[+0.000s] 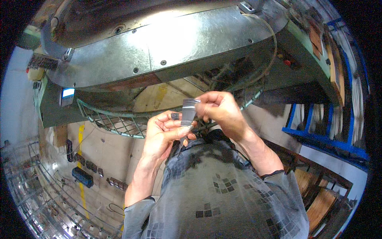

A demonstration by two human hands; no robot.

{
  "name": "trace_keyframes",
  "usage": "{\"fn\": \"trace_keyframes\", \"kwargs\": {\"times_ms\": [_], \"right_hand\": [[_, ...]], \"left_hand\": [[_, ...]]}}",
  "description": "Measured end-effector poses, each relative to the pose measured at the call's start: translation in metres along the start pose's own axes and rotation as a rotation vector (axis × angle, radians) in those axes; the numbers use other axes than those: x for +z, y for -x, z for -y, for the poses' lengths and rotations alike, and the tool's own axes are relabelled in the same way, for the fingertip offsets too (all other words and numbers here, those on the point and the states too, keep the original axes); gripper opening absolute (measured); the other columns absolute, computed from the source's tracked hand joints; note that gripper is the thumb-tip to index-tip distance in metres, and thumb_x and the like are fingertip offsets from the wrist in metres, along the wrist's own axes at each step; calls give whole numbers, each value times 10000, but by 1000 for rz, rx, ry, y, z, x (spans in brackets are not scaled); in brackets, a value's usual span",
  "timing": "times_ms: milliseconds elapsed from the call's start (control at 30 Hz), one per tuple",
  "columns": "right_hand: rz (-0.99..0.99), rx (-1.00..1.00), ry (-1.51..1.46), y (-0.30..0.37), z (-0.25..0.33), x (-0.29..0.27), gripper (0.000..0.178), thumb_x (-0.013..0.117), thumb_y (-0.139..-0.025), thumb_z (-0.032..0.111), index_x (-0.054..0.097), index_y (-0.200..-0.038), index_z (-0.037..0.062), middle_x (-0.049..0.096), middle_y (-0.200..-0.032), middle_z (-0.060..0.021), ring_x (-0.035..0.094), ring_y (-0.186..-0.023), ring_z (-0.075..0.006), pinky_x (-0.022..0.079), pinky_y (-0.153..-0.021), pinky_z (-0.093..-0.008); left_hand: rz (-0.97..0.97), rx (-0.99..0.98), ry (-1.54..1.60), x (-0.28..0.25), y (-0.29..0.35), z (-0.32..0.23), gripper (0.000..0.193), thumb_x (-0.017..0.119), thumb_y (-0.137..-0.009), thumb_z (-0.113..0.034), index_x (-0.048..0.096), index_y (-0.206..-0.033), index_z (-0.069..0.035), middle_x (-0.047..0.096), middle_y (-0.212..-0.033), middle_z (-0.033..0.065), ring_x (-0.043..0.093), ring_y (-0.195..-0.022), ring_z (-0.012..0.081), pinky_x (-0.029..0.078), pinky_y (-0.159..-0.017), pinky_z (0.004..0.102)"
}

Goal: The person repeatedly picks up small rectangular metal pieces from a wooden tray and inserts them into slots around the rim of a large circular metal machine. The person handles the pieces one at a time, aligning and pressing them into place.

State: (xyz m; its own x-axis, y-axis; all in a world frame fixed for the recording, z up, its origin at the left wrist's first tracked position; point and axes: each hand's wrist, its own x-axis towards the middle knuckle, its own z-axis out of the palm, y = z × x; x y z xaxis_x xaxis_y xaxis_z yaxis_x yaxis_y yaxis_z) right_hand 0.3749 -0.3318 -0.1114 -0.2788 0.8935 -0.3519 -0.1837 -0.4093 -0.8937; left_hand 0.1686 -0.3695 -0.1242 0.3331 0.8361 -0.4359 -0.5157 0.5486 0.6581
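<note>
In front of my waist, both hands are at a dark grey, glossy strip (188,113) that is wider at its top and narrows downward. What kind of part it is, I cannot make out. My left hand (158,133) pinches its lower end between thumb and fingers; a dark wrap sits around one fingertip. My right hand (223,113) is closed at the strip's upper right edge, slightly blurred, with its fingertips partly hidden.
Ahead is a machine with a broad metal top plate (111,55). A green mesh guard (113,129) curves below it. A small lit screen (68,93) is at left. A blue rack (318,137) holds pale material at right. A dark blue object (82,177) lies on the floor at left.
</note>
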Motion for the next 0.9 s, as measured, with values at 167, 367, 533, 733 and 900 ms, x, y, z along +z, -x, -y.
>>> {"fn": "trace_keyframes", "kwargs": {"times_ms": [167,367,533,733,900], "right_hand": [[40,-27,141,-4,2,2,247,761,-882,241,711,-903,0,670,-737,12,573,-645,-36,454,-588,-210],[8,-13,115,-5,-2,3,246,784,-870,252,709,-868,18,674,-745,14,551,-606,-33,439,-557,-212],[106,-24,-6,-8,-4,3,255,775,-884,261,712,-804,28,676,-737,17,551,-623,-30,424,-550,-212],[-12,30,-16,-11,3,2,228,774,-880,231,706,-851,16,679,-742,-12,595,-646,-49,460,-573,-209],[-13,-1,-9,-14,7,4,279,794,-860,264,700,-809,6,673,-721,-15,588,-643,-50,448,-565,-213]], "left_hand": [[26,-37,-32,2,2,-1,334,754,-788,70,657,-1089,-41,731,-984,219,727,-693,259,574,-495,327],[7,3,-8,0,2,-1,321,753,-791,66,661,-1081,-36,732,-984,216,726,-692,257,574,-501,321],[5,37,4,0,1,-2,331,755,-787,66,660,-1087,-39,736,-973,212,731,-702,261,577,-511,324],[4,3,-21,0,-1,-5,327,754,-785,69,665,-1081,-40,738,-986,220,734,-700,263,577,-515,329],[-6,43,-15,0,-2,-6,345,755,-779,78,660,-1089,-40,738,-974,220,734,-700,260,576,-516,326]]}}
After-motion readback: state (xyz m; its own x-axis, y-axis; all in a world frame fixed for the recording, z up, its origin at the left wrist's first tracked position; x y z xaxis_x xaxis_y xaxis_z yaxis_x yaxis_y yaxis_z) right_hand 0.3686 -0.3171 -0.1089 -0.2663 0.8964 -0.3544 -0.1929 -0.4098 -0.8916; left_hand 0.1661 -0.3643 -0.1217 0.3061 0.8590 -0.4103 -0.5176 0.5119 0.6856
